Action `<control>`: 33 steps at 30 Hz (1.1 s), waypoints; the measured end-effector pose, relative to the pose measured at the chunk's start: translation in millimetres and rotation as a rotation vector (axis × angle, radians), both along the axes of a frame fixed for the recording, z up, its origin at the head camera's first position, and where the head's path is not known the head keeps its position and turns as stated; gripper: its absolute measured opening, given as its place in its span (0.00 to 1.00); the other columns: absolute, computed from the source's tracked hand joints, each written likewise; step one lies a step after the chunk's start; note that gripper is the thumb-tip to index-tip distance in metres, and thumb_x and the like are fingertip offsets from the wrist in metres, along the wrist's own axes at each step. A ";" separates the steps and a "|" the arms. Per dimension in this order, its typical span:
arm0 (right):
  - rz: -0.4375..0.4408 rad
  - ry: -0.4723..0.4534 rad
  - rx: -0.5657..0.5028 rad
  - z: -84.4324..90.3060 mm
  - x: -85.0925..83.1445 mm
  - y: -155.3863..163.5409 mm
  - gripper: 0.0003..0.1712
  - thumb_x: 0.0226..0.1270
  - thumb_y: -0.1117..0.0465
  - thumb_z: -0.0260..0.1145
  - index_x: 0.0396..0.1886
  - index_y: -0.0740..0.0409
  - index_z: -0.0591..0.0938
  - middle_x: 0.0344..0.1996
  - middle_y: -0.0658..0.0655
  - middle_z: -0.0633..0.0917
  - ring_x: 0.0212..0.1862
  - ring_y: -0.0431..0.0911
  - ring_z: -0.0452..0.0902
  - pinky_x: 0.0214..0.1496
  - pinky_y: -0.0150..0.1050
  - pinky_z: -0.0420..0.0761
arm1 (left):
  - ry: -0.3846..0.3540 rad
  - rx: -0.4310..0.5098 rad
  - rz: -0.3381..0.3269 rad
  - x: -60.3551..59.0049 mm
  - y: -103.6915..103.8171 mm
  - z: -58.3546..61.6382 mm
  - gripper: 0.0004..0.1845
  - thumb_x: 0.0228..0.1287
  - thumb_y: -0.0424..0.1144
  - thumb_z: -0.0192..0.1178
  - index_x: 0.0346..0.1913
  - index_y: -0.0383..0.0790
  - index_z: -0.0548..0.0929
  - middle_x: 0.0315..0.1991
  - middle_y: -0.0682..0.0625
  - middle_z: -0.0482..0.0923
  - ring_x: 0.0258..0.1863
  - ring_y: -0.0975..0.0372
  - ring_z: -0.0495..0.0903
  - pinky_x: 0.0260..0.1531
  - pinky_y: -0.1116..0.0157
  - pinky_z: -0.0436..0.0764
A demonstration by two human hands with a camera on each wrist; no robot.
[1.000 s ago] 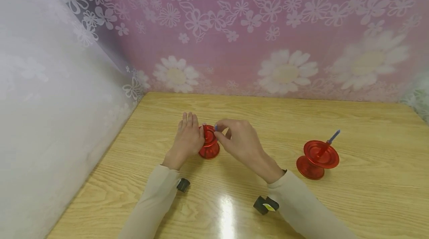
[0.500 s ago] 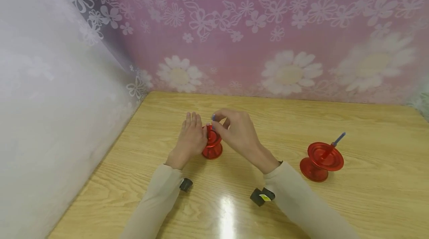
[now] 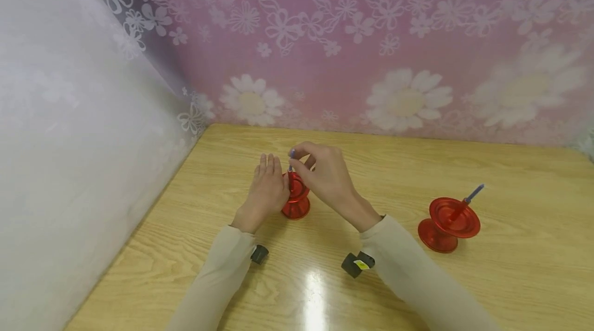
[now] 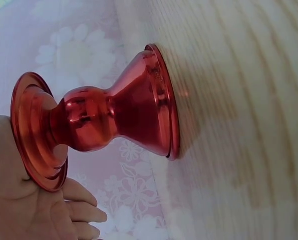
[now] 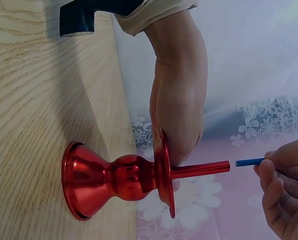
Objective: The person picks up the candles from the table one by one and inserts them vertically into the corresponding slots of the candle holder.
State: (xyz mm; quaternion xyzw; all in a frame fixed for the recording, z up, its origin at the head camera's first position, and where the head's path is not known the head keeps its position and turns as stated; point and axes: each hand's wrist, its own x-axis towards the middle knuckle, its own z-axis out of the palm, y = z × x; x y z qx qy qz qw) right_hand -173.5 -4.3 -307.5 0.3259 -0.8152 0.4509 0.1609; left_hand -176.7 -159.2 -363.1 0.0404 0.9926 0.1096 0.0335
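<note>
A red metallic candle holder (image 3: 296,209) stands upright on the table, with a wide dish and a narrow tube (image 5: 201,170) rising from its middle. My left hand (image 3: 266,194) lies against the dish's left side with fingers stretched out. In the left wrist view the dish's rim (image 4: 21,137) meets the palm side of that hand. Between thumb and forefinger, my right hand (image 3: 327,174) pinches a thin blue candle (image 5: 248,162). The right wrist view shows the candle's lower end in line with the tube's mouth, a small gap between them.
A second red candle holder (image 3: 438,235) stands to the right, a blue candle (image 3: 475,194) upright in its tube. Black wrist cameras (image 3: 260,254) hang below both sleeves. A pink flowered backdrop (image 3: 325,63) closes the table's (image 3: 371,166) far side; a pale one stands left.
My right hand has risen and shifted left, bringing the blue candle from beside the dish to over the tube. The left hand stays against the candle holder. The head view has shifted slightly.
</note>
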 end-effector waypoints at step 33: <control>0.006 -0.013 0.093 2.3 -3.9 -3.7 0.06 0.63 0.67 0.67 0.39 0.63 0.86 0.34 0.56 0.88 0.19 0.39 0.76 0.17 0.32 0.73 | -0.025 0.011 0.004 -0.8 -1.6 -0.3 0.32 0.79 0.44 0.33 0.73 0.23 0.47 0.74 0.31 0.41 0.74 0.44 0.33 0.72 0.50 0.43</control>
